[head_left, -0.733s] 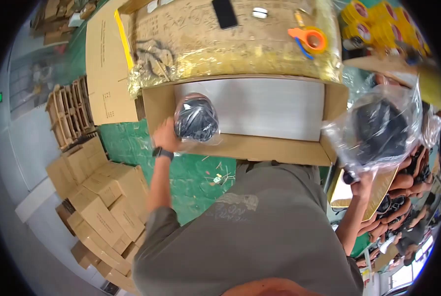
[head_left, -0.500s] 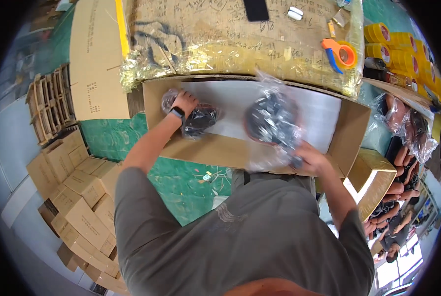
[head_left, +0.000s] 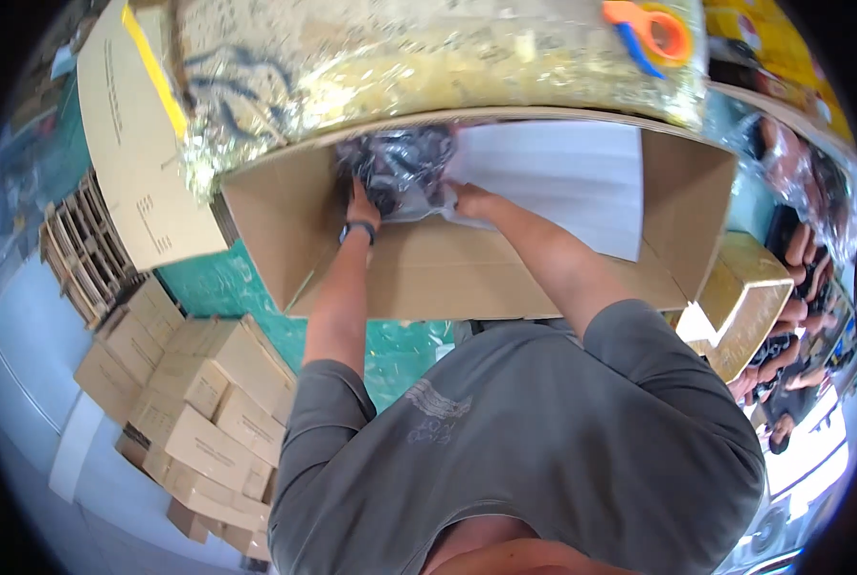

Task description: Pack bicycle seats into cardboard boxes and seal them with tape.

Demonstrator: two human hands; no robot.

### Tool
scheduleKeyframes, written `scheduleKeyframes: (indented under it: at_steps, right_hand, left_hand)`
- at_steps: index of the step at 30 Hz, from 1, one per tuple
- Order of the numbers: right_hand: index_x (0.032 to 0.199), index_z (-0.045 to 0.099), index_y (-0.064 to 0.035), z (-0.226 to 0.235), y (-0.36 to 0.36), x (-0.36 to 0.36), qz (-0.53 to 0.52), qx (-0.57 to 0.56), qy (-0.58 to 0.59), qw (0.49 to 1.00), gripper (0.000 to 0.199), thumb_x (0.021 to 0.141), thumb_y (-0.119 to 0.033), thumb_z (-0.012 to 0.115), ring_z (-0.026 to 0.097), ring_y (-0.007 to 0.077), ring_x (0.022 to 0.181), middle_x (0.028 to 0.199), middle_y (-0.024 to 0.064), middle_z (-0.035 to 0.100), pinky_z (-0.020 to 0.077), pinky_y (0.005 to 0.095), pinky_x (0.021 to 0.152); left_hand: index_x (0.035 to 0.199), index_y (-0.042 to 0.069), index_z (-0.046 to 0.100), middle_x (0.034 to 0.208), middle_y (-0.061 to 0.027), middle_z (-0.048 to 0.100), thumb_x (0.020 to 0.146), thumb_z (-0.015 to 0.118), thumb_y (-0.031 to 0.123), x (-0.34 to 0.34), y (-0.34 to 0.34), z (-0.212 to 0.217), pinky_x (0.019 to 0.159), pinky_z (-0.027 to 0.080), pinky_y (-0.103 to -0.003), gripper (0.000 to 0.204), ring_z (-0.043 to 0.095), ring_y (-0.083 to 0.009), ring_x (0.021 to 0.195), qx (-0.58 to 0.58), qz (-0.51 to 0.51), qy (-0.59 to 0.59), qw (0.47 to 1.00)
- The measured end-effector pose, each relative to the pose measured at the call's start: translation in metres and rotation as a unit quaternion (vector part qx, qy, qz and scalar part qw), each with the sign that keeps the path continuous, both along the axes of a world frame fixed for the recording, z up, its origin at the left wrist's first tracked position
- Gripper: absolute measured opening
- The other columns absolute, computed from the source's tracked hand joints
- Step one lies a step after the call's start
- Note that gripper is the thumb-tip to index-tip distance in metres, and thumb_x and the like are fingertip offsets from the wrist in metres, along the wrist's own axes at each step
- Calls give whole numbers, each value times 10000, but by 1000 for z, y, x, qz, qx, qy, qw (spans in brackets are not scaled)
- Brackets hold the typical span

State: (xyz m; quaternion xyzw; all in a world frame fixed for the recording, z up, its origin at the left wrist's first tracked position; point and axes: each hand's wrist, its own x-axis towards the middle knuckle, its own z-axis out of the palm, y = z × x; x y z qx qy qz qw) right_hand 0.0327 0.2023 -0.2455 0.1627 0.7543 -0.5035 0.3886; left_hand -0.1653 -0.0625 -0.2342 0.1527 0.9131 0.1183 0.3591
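Both my hands, left hand and right hand, grip bagged parts inside the box. One corner is filled; most of the box looks bare.

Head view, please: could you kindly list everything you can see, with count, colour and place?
Open carton: one, brown, centre, in front of the person.
White sheet: one, white, lining the carton's floor on the right.
Bagged dark items: black, in clear plastic, count unclear, at the carton's far left under both hands.
Wrapped bundle: one, yellowish under shiny film, beyond the carton.
Tape dispenser: one, orange and blue, on the bundle.
Flat cardboard: one, brown, upper left.
Small boxes: many, brown, stacked lower left.
Wooden pallets: a stack, left.
Shirt: grey.
Wristband: dark, left wrist.
Left hand: on the bag.
Right hand: on the bag.
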Motion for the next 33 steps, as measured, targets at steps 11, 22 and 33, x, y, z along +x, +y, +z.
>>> scheduleKeyframes:
  at_steps: [11, 22, 33]
  right_hand:
    - [1511, 583, -30, 334, 417, 280, -791, 21, 345, 506, 529, 1039, -181, 767, 738, 197, 1001, 1188, 116, 758, 619, 354, 842]
    - [1493, 490, -13, 146, 660, 330, -959, -173, 196, 110, 701, 923, -211, 847, 700, 406, 1212, 1374, 175, 659, 636, 571, 904]
    - [1506, 572, 25, 400, 614, 589, -536, 375, 319, 686, 676, 918, -216, 801, 658, 441, 1324, 1466, 285, 654, 543, 532, 1078]
  left_hand:
    - [1647, 17, 478, 1539, -250, 653, 996, 767, 203, 204, 202, 188, 1190, 497, -456, 736, 637, -415, 1422, 151, -254, -3, 955]
    - [1638, -39, 454, 1496, -228, 670, 1092, 641, 31, 430, 665, 377, 1169, 515, -404, 582, 666, -289, 1376, 364, -234, -169, 885]
    - [1786, 212, -93, 1757, -397, 188, 783, 972, 329, 523, 740, 218, 1124, 547, -584, 1467, 557, -538, 1443, -6, -396, 122, 910]
